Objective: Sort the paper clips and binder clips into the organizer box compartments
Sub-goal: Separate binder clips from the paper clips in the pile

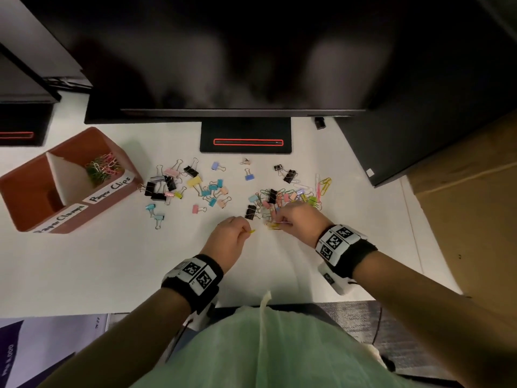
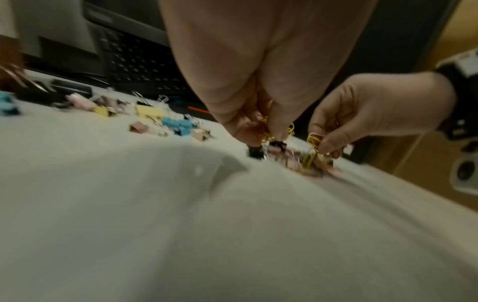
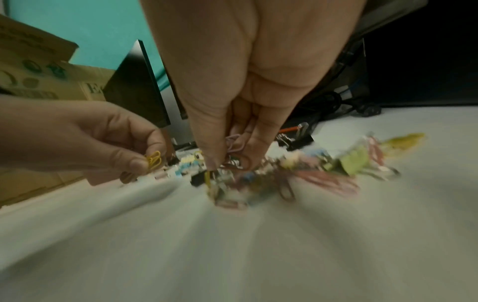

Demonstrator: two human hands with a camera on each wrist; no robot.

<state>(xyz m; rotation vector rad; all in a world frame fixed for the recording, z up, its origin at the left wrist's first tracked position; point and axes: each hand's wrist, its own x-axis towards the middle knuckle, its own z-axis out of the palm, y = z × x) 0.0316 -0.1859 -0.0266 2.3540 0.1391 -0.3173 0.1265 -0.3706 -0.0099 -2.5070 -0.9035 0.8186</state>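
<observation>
A brown organizer box (image 1: pixel 127 166) stands at the left of the white table. Its "Paper Clips" compartment holds several coloured paper clips (image 1: pixel 103 168); the "Paper Clamps" compartment (image 1: pixel 30 201) looks bare. My left hand (image 1: pixel 246 229) pinches a few yellow paper clips (image 3: pixel 154 161) just above the table. My right hand (image 1: pixel 279 221) is close beside it, at the near edge of a mixed pile of clips (image 1: pixel 288 197), and pinches several paper clips (image 3: pixel 234 143), pink and yellow. Loose binder clips (image 1: pixel 181 186) lie between the box and the pile.
A black monitor stand (image 1: pixel 246 138) sits behind the clips under a dark screen. A cardboard box (image 1: pixel 461 177) borders the table on the right. More black equipment (image 1: pixel 22 127) stands at the far left. The table's front edge runs below my wrists.
</observation>
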